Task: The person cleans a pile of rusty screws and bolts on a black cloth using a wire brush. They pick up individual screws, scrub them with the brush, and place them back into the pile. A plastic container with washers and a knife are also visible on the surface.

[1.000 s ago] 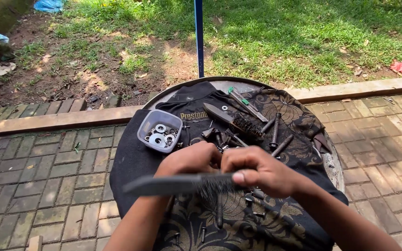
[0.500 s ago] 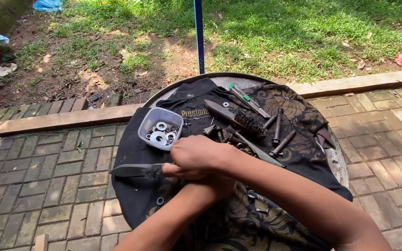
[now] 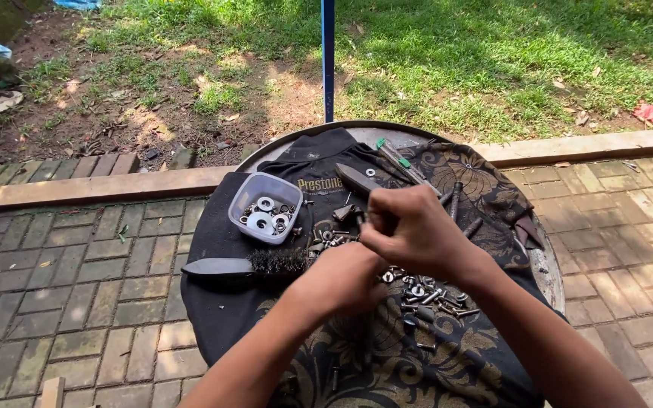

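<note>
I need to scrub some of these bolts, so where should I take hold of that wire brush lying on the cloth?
Grip the wire brush by its flat dark handle, which lies bare and points left toward the table's edge. Come from above on the left; the bristle end sits at the right, close beside the left hand.

Round table (image 3: 544, 266): dark cloth (image 3: 224, 313) covering top; brush (image 3: 245, 265), tub (image 3: 265, 208), bolts (image 3: 428, 293) on cloth.
</note>
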